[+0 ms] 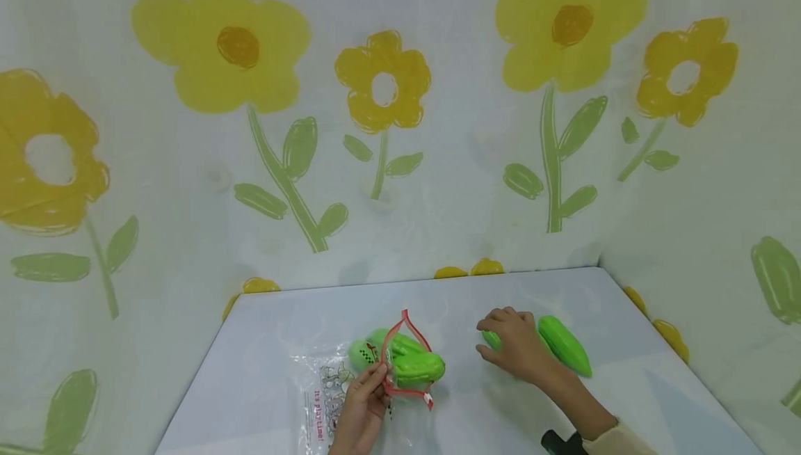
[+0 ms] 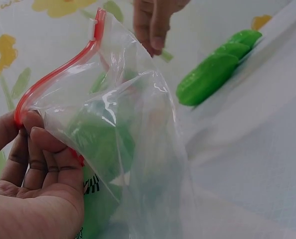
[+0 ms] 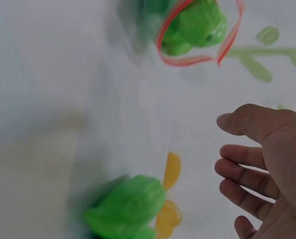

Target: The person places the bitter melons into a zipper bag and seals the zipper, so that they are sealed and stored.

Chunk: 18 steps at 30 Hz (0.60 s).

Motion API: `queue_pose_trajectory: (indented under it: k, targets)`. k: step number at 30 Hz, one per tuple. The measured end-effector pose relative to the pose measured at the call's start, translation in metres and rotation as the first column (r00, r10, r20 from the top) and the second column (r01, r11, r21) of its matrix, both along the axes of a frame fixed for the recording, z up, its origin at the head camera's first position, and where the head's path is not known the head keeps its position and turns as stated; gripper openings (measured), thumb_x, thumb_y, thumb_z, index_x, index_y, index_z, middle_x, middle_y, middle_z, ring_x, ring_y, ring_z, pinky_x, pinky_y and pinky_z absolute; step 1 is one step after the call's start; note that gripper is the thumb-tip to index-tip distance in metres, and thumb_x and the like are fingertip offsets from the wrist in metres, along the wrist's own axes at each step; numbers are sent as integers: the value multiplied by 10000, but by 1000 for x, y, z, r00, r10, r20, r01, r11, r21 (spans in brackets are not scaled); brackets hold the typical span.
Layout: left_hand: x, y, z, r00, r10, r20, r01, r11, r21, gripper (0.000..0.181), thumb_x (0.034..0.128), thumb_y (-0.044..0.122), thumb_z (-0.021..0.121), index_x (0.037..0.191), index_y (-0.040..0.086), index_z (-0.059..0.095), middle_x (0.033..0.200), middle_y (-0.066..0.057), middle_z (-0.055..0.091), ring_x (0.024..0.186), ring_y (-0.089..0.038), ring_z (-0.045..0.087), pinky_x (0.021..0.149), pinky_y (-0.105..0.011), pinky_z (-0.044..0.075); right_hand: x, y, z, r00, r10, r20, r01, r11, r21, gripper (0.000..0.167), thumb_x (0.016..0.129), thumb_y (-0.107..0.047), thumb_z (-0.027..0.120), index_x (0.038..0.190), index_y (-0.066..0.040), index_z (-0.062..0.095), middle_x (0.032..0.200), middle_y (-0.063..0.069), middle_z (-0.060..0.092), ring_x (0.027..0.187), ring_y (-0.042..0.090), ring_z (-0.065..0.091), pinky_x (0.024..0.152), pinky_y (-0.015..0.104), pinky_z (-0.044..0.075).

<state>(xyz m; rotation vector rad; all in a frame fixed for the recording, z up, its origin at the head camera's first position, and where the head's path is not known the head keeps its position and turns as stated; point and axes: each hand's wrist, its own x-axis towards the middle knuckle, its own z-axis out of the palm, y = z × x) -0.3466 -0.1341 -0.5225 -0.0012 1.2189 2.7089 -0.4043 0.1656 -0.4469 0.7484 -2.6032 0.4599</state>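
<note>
A flowered cloth wall (image 1: 450, 184) backs the white table (image 1: 250, 371), where a clear bag (image 1: 338, 385) printed with drawings and red lettering lies between the two hands. The left hand (image 1: 363, 406), at its near side, pinches the bag at its gaping mouth; the right hand (image 1: 516, 344), well apart from it, has its fingers spread and holds nothing. Plump, knobbly, glossy green pieces (image 1: 413, 366) fill the bag's mouth. A smooth, tapered green piece (image 1: 565, 346) lies just right of the right hand. A red zip edge (image 1: 408, 392) rims the opening, with a small white slider (image 1: 428, 398).
</note>
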Motion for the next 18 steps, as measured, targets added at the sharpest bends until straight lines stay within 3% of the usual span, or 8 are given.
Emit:
queue_pose_trajectory:
  k: [4,11,18]
  targets:
    - [0,0,-1,1000,0,0,0,1000,1,190,1028,154,571,954,187,743,888,73,693,742,-17,590,652,-171,462,-1,19,-7,998,-54,-28,53,998,-31,303,725,-157,889,983,-100,740,932,-14,651,889,220,587,794,510,408]
    - [-1,0,-2,999,7,31,-6,1000,-2,172,1022,162,584,960,177,744,880,65,691,746,-27,600,644,-177,461,-1,38,-17,987,-160,-3,160,987,-5,355,761,-217,869,1049,-62,730,989,44,670,956,297,607,831,577,432]
    - [-1,0,-3,999,-13,-37,13,1000,6,202,1034,146,557,975,191,745,932,78,703,764,-10,601,655,-168,468,0,46,-27,976,-218,27,217,976,18,411,786,-272,849,1099,-40,718,1026,84,665,996,327,585,825,578,402]
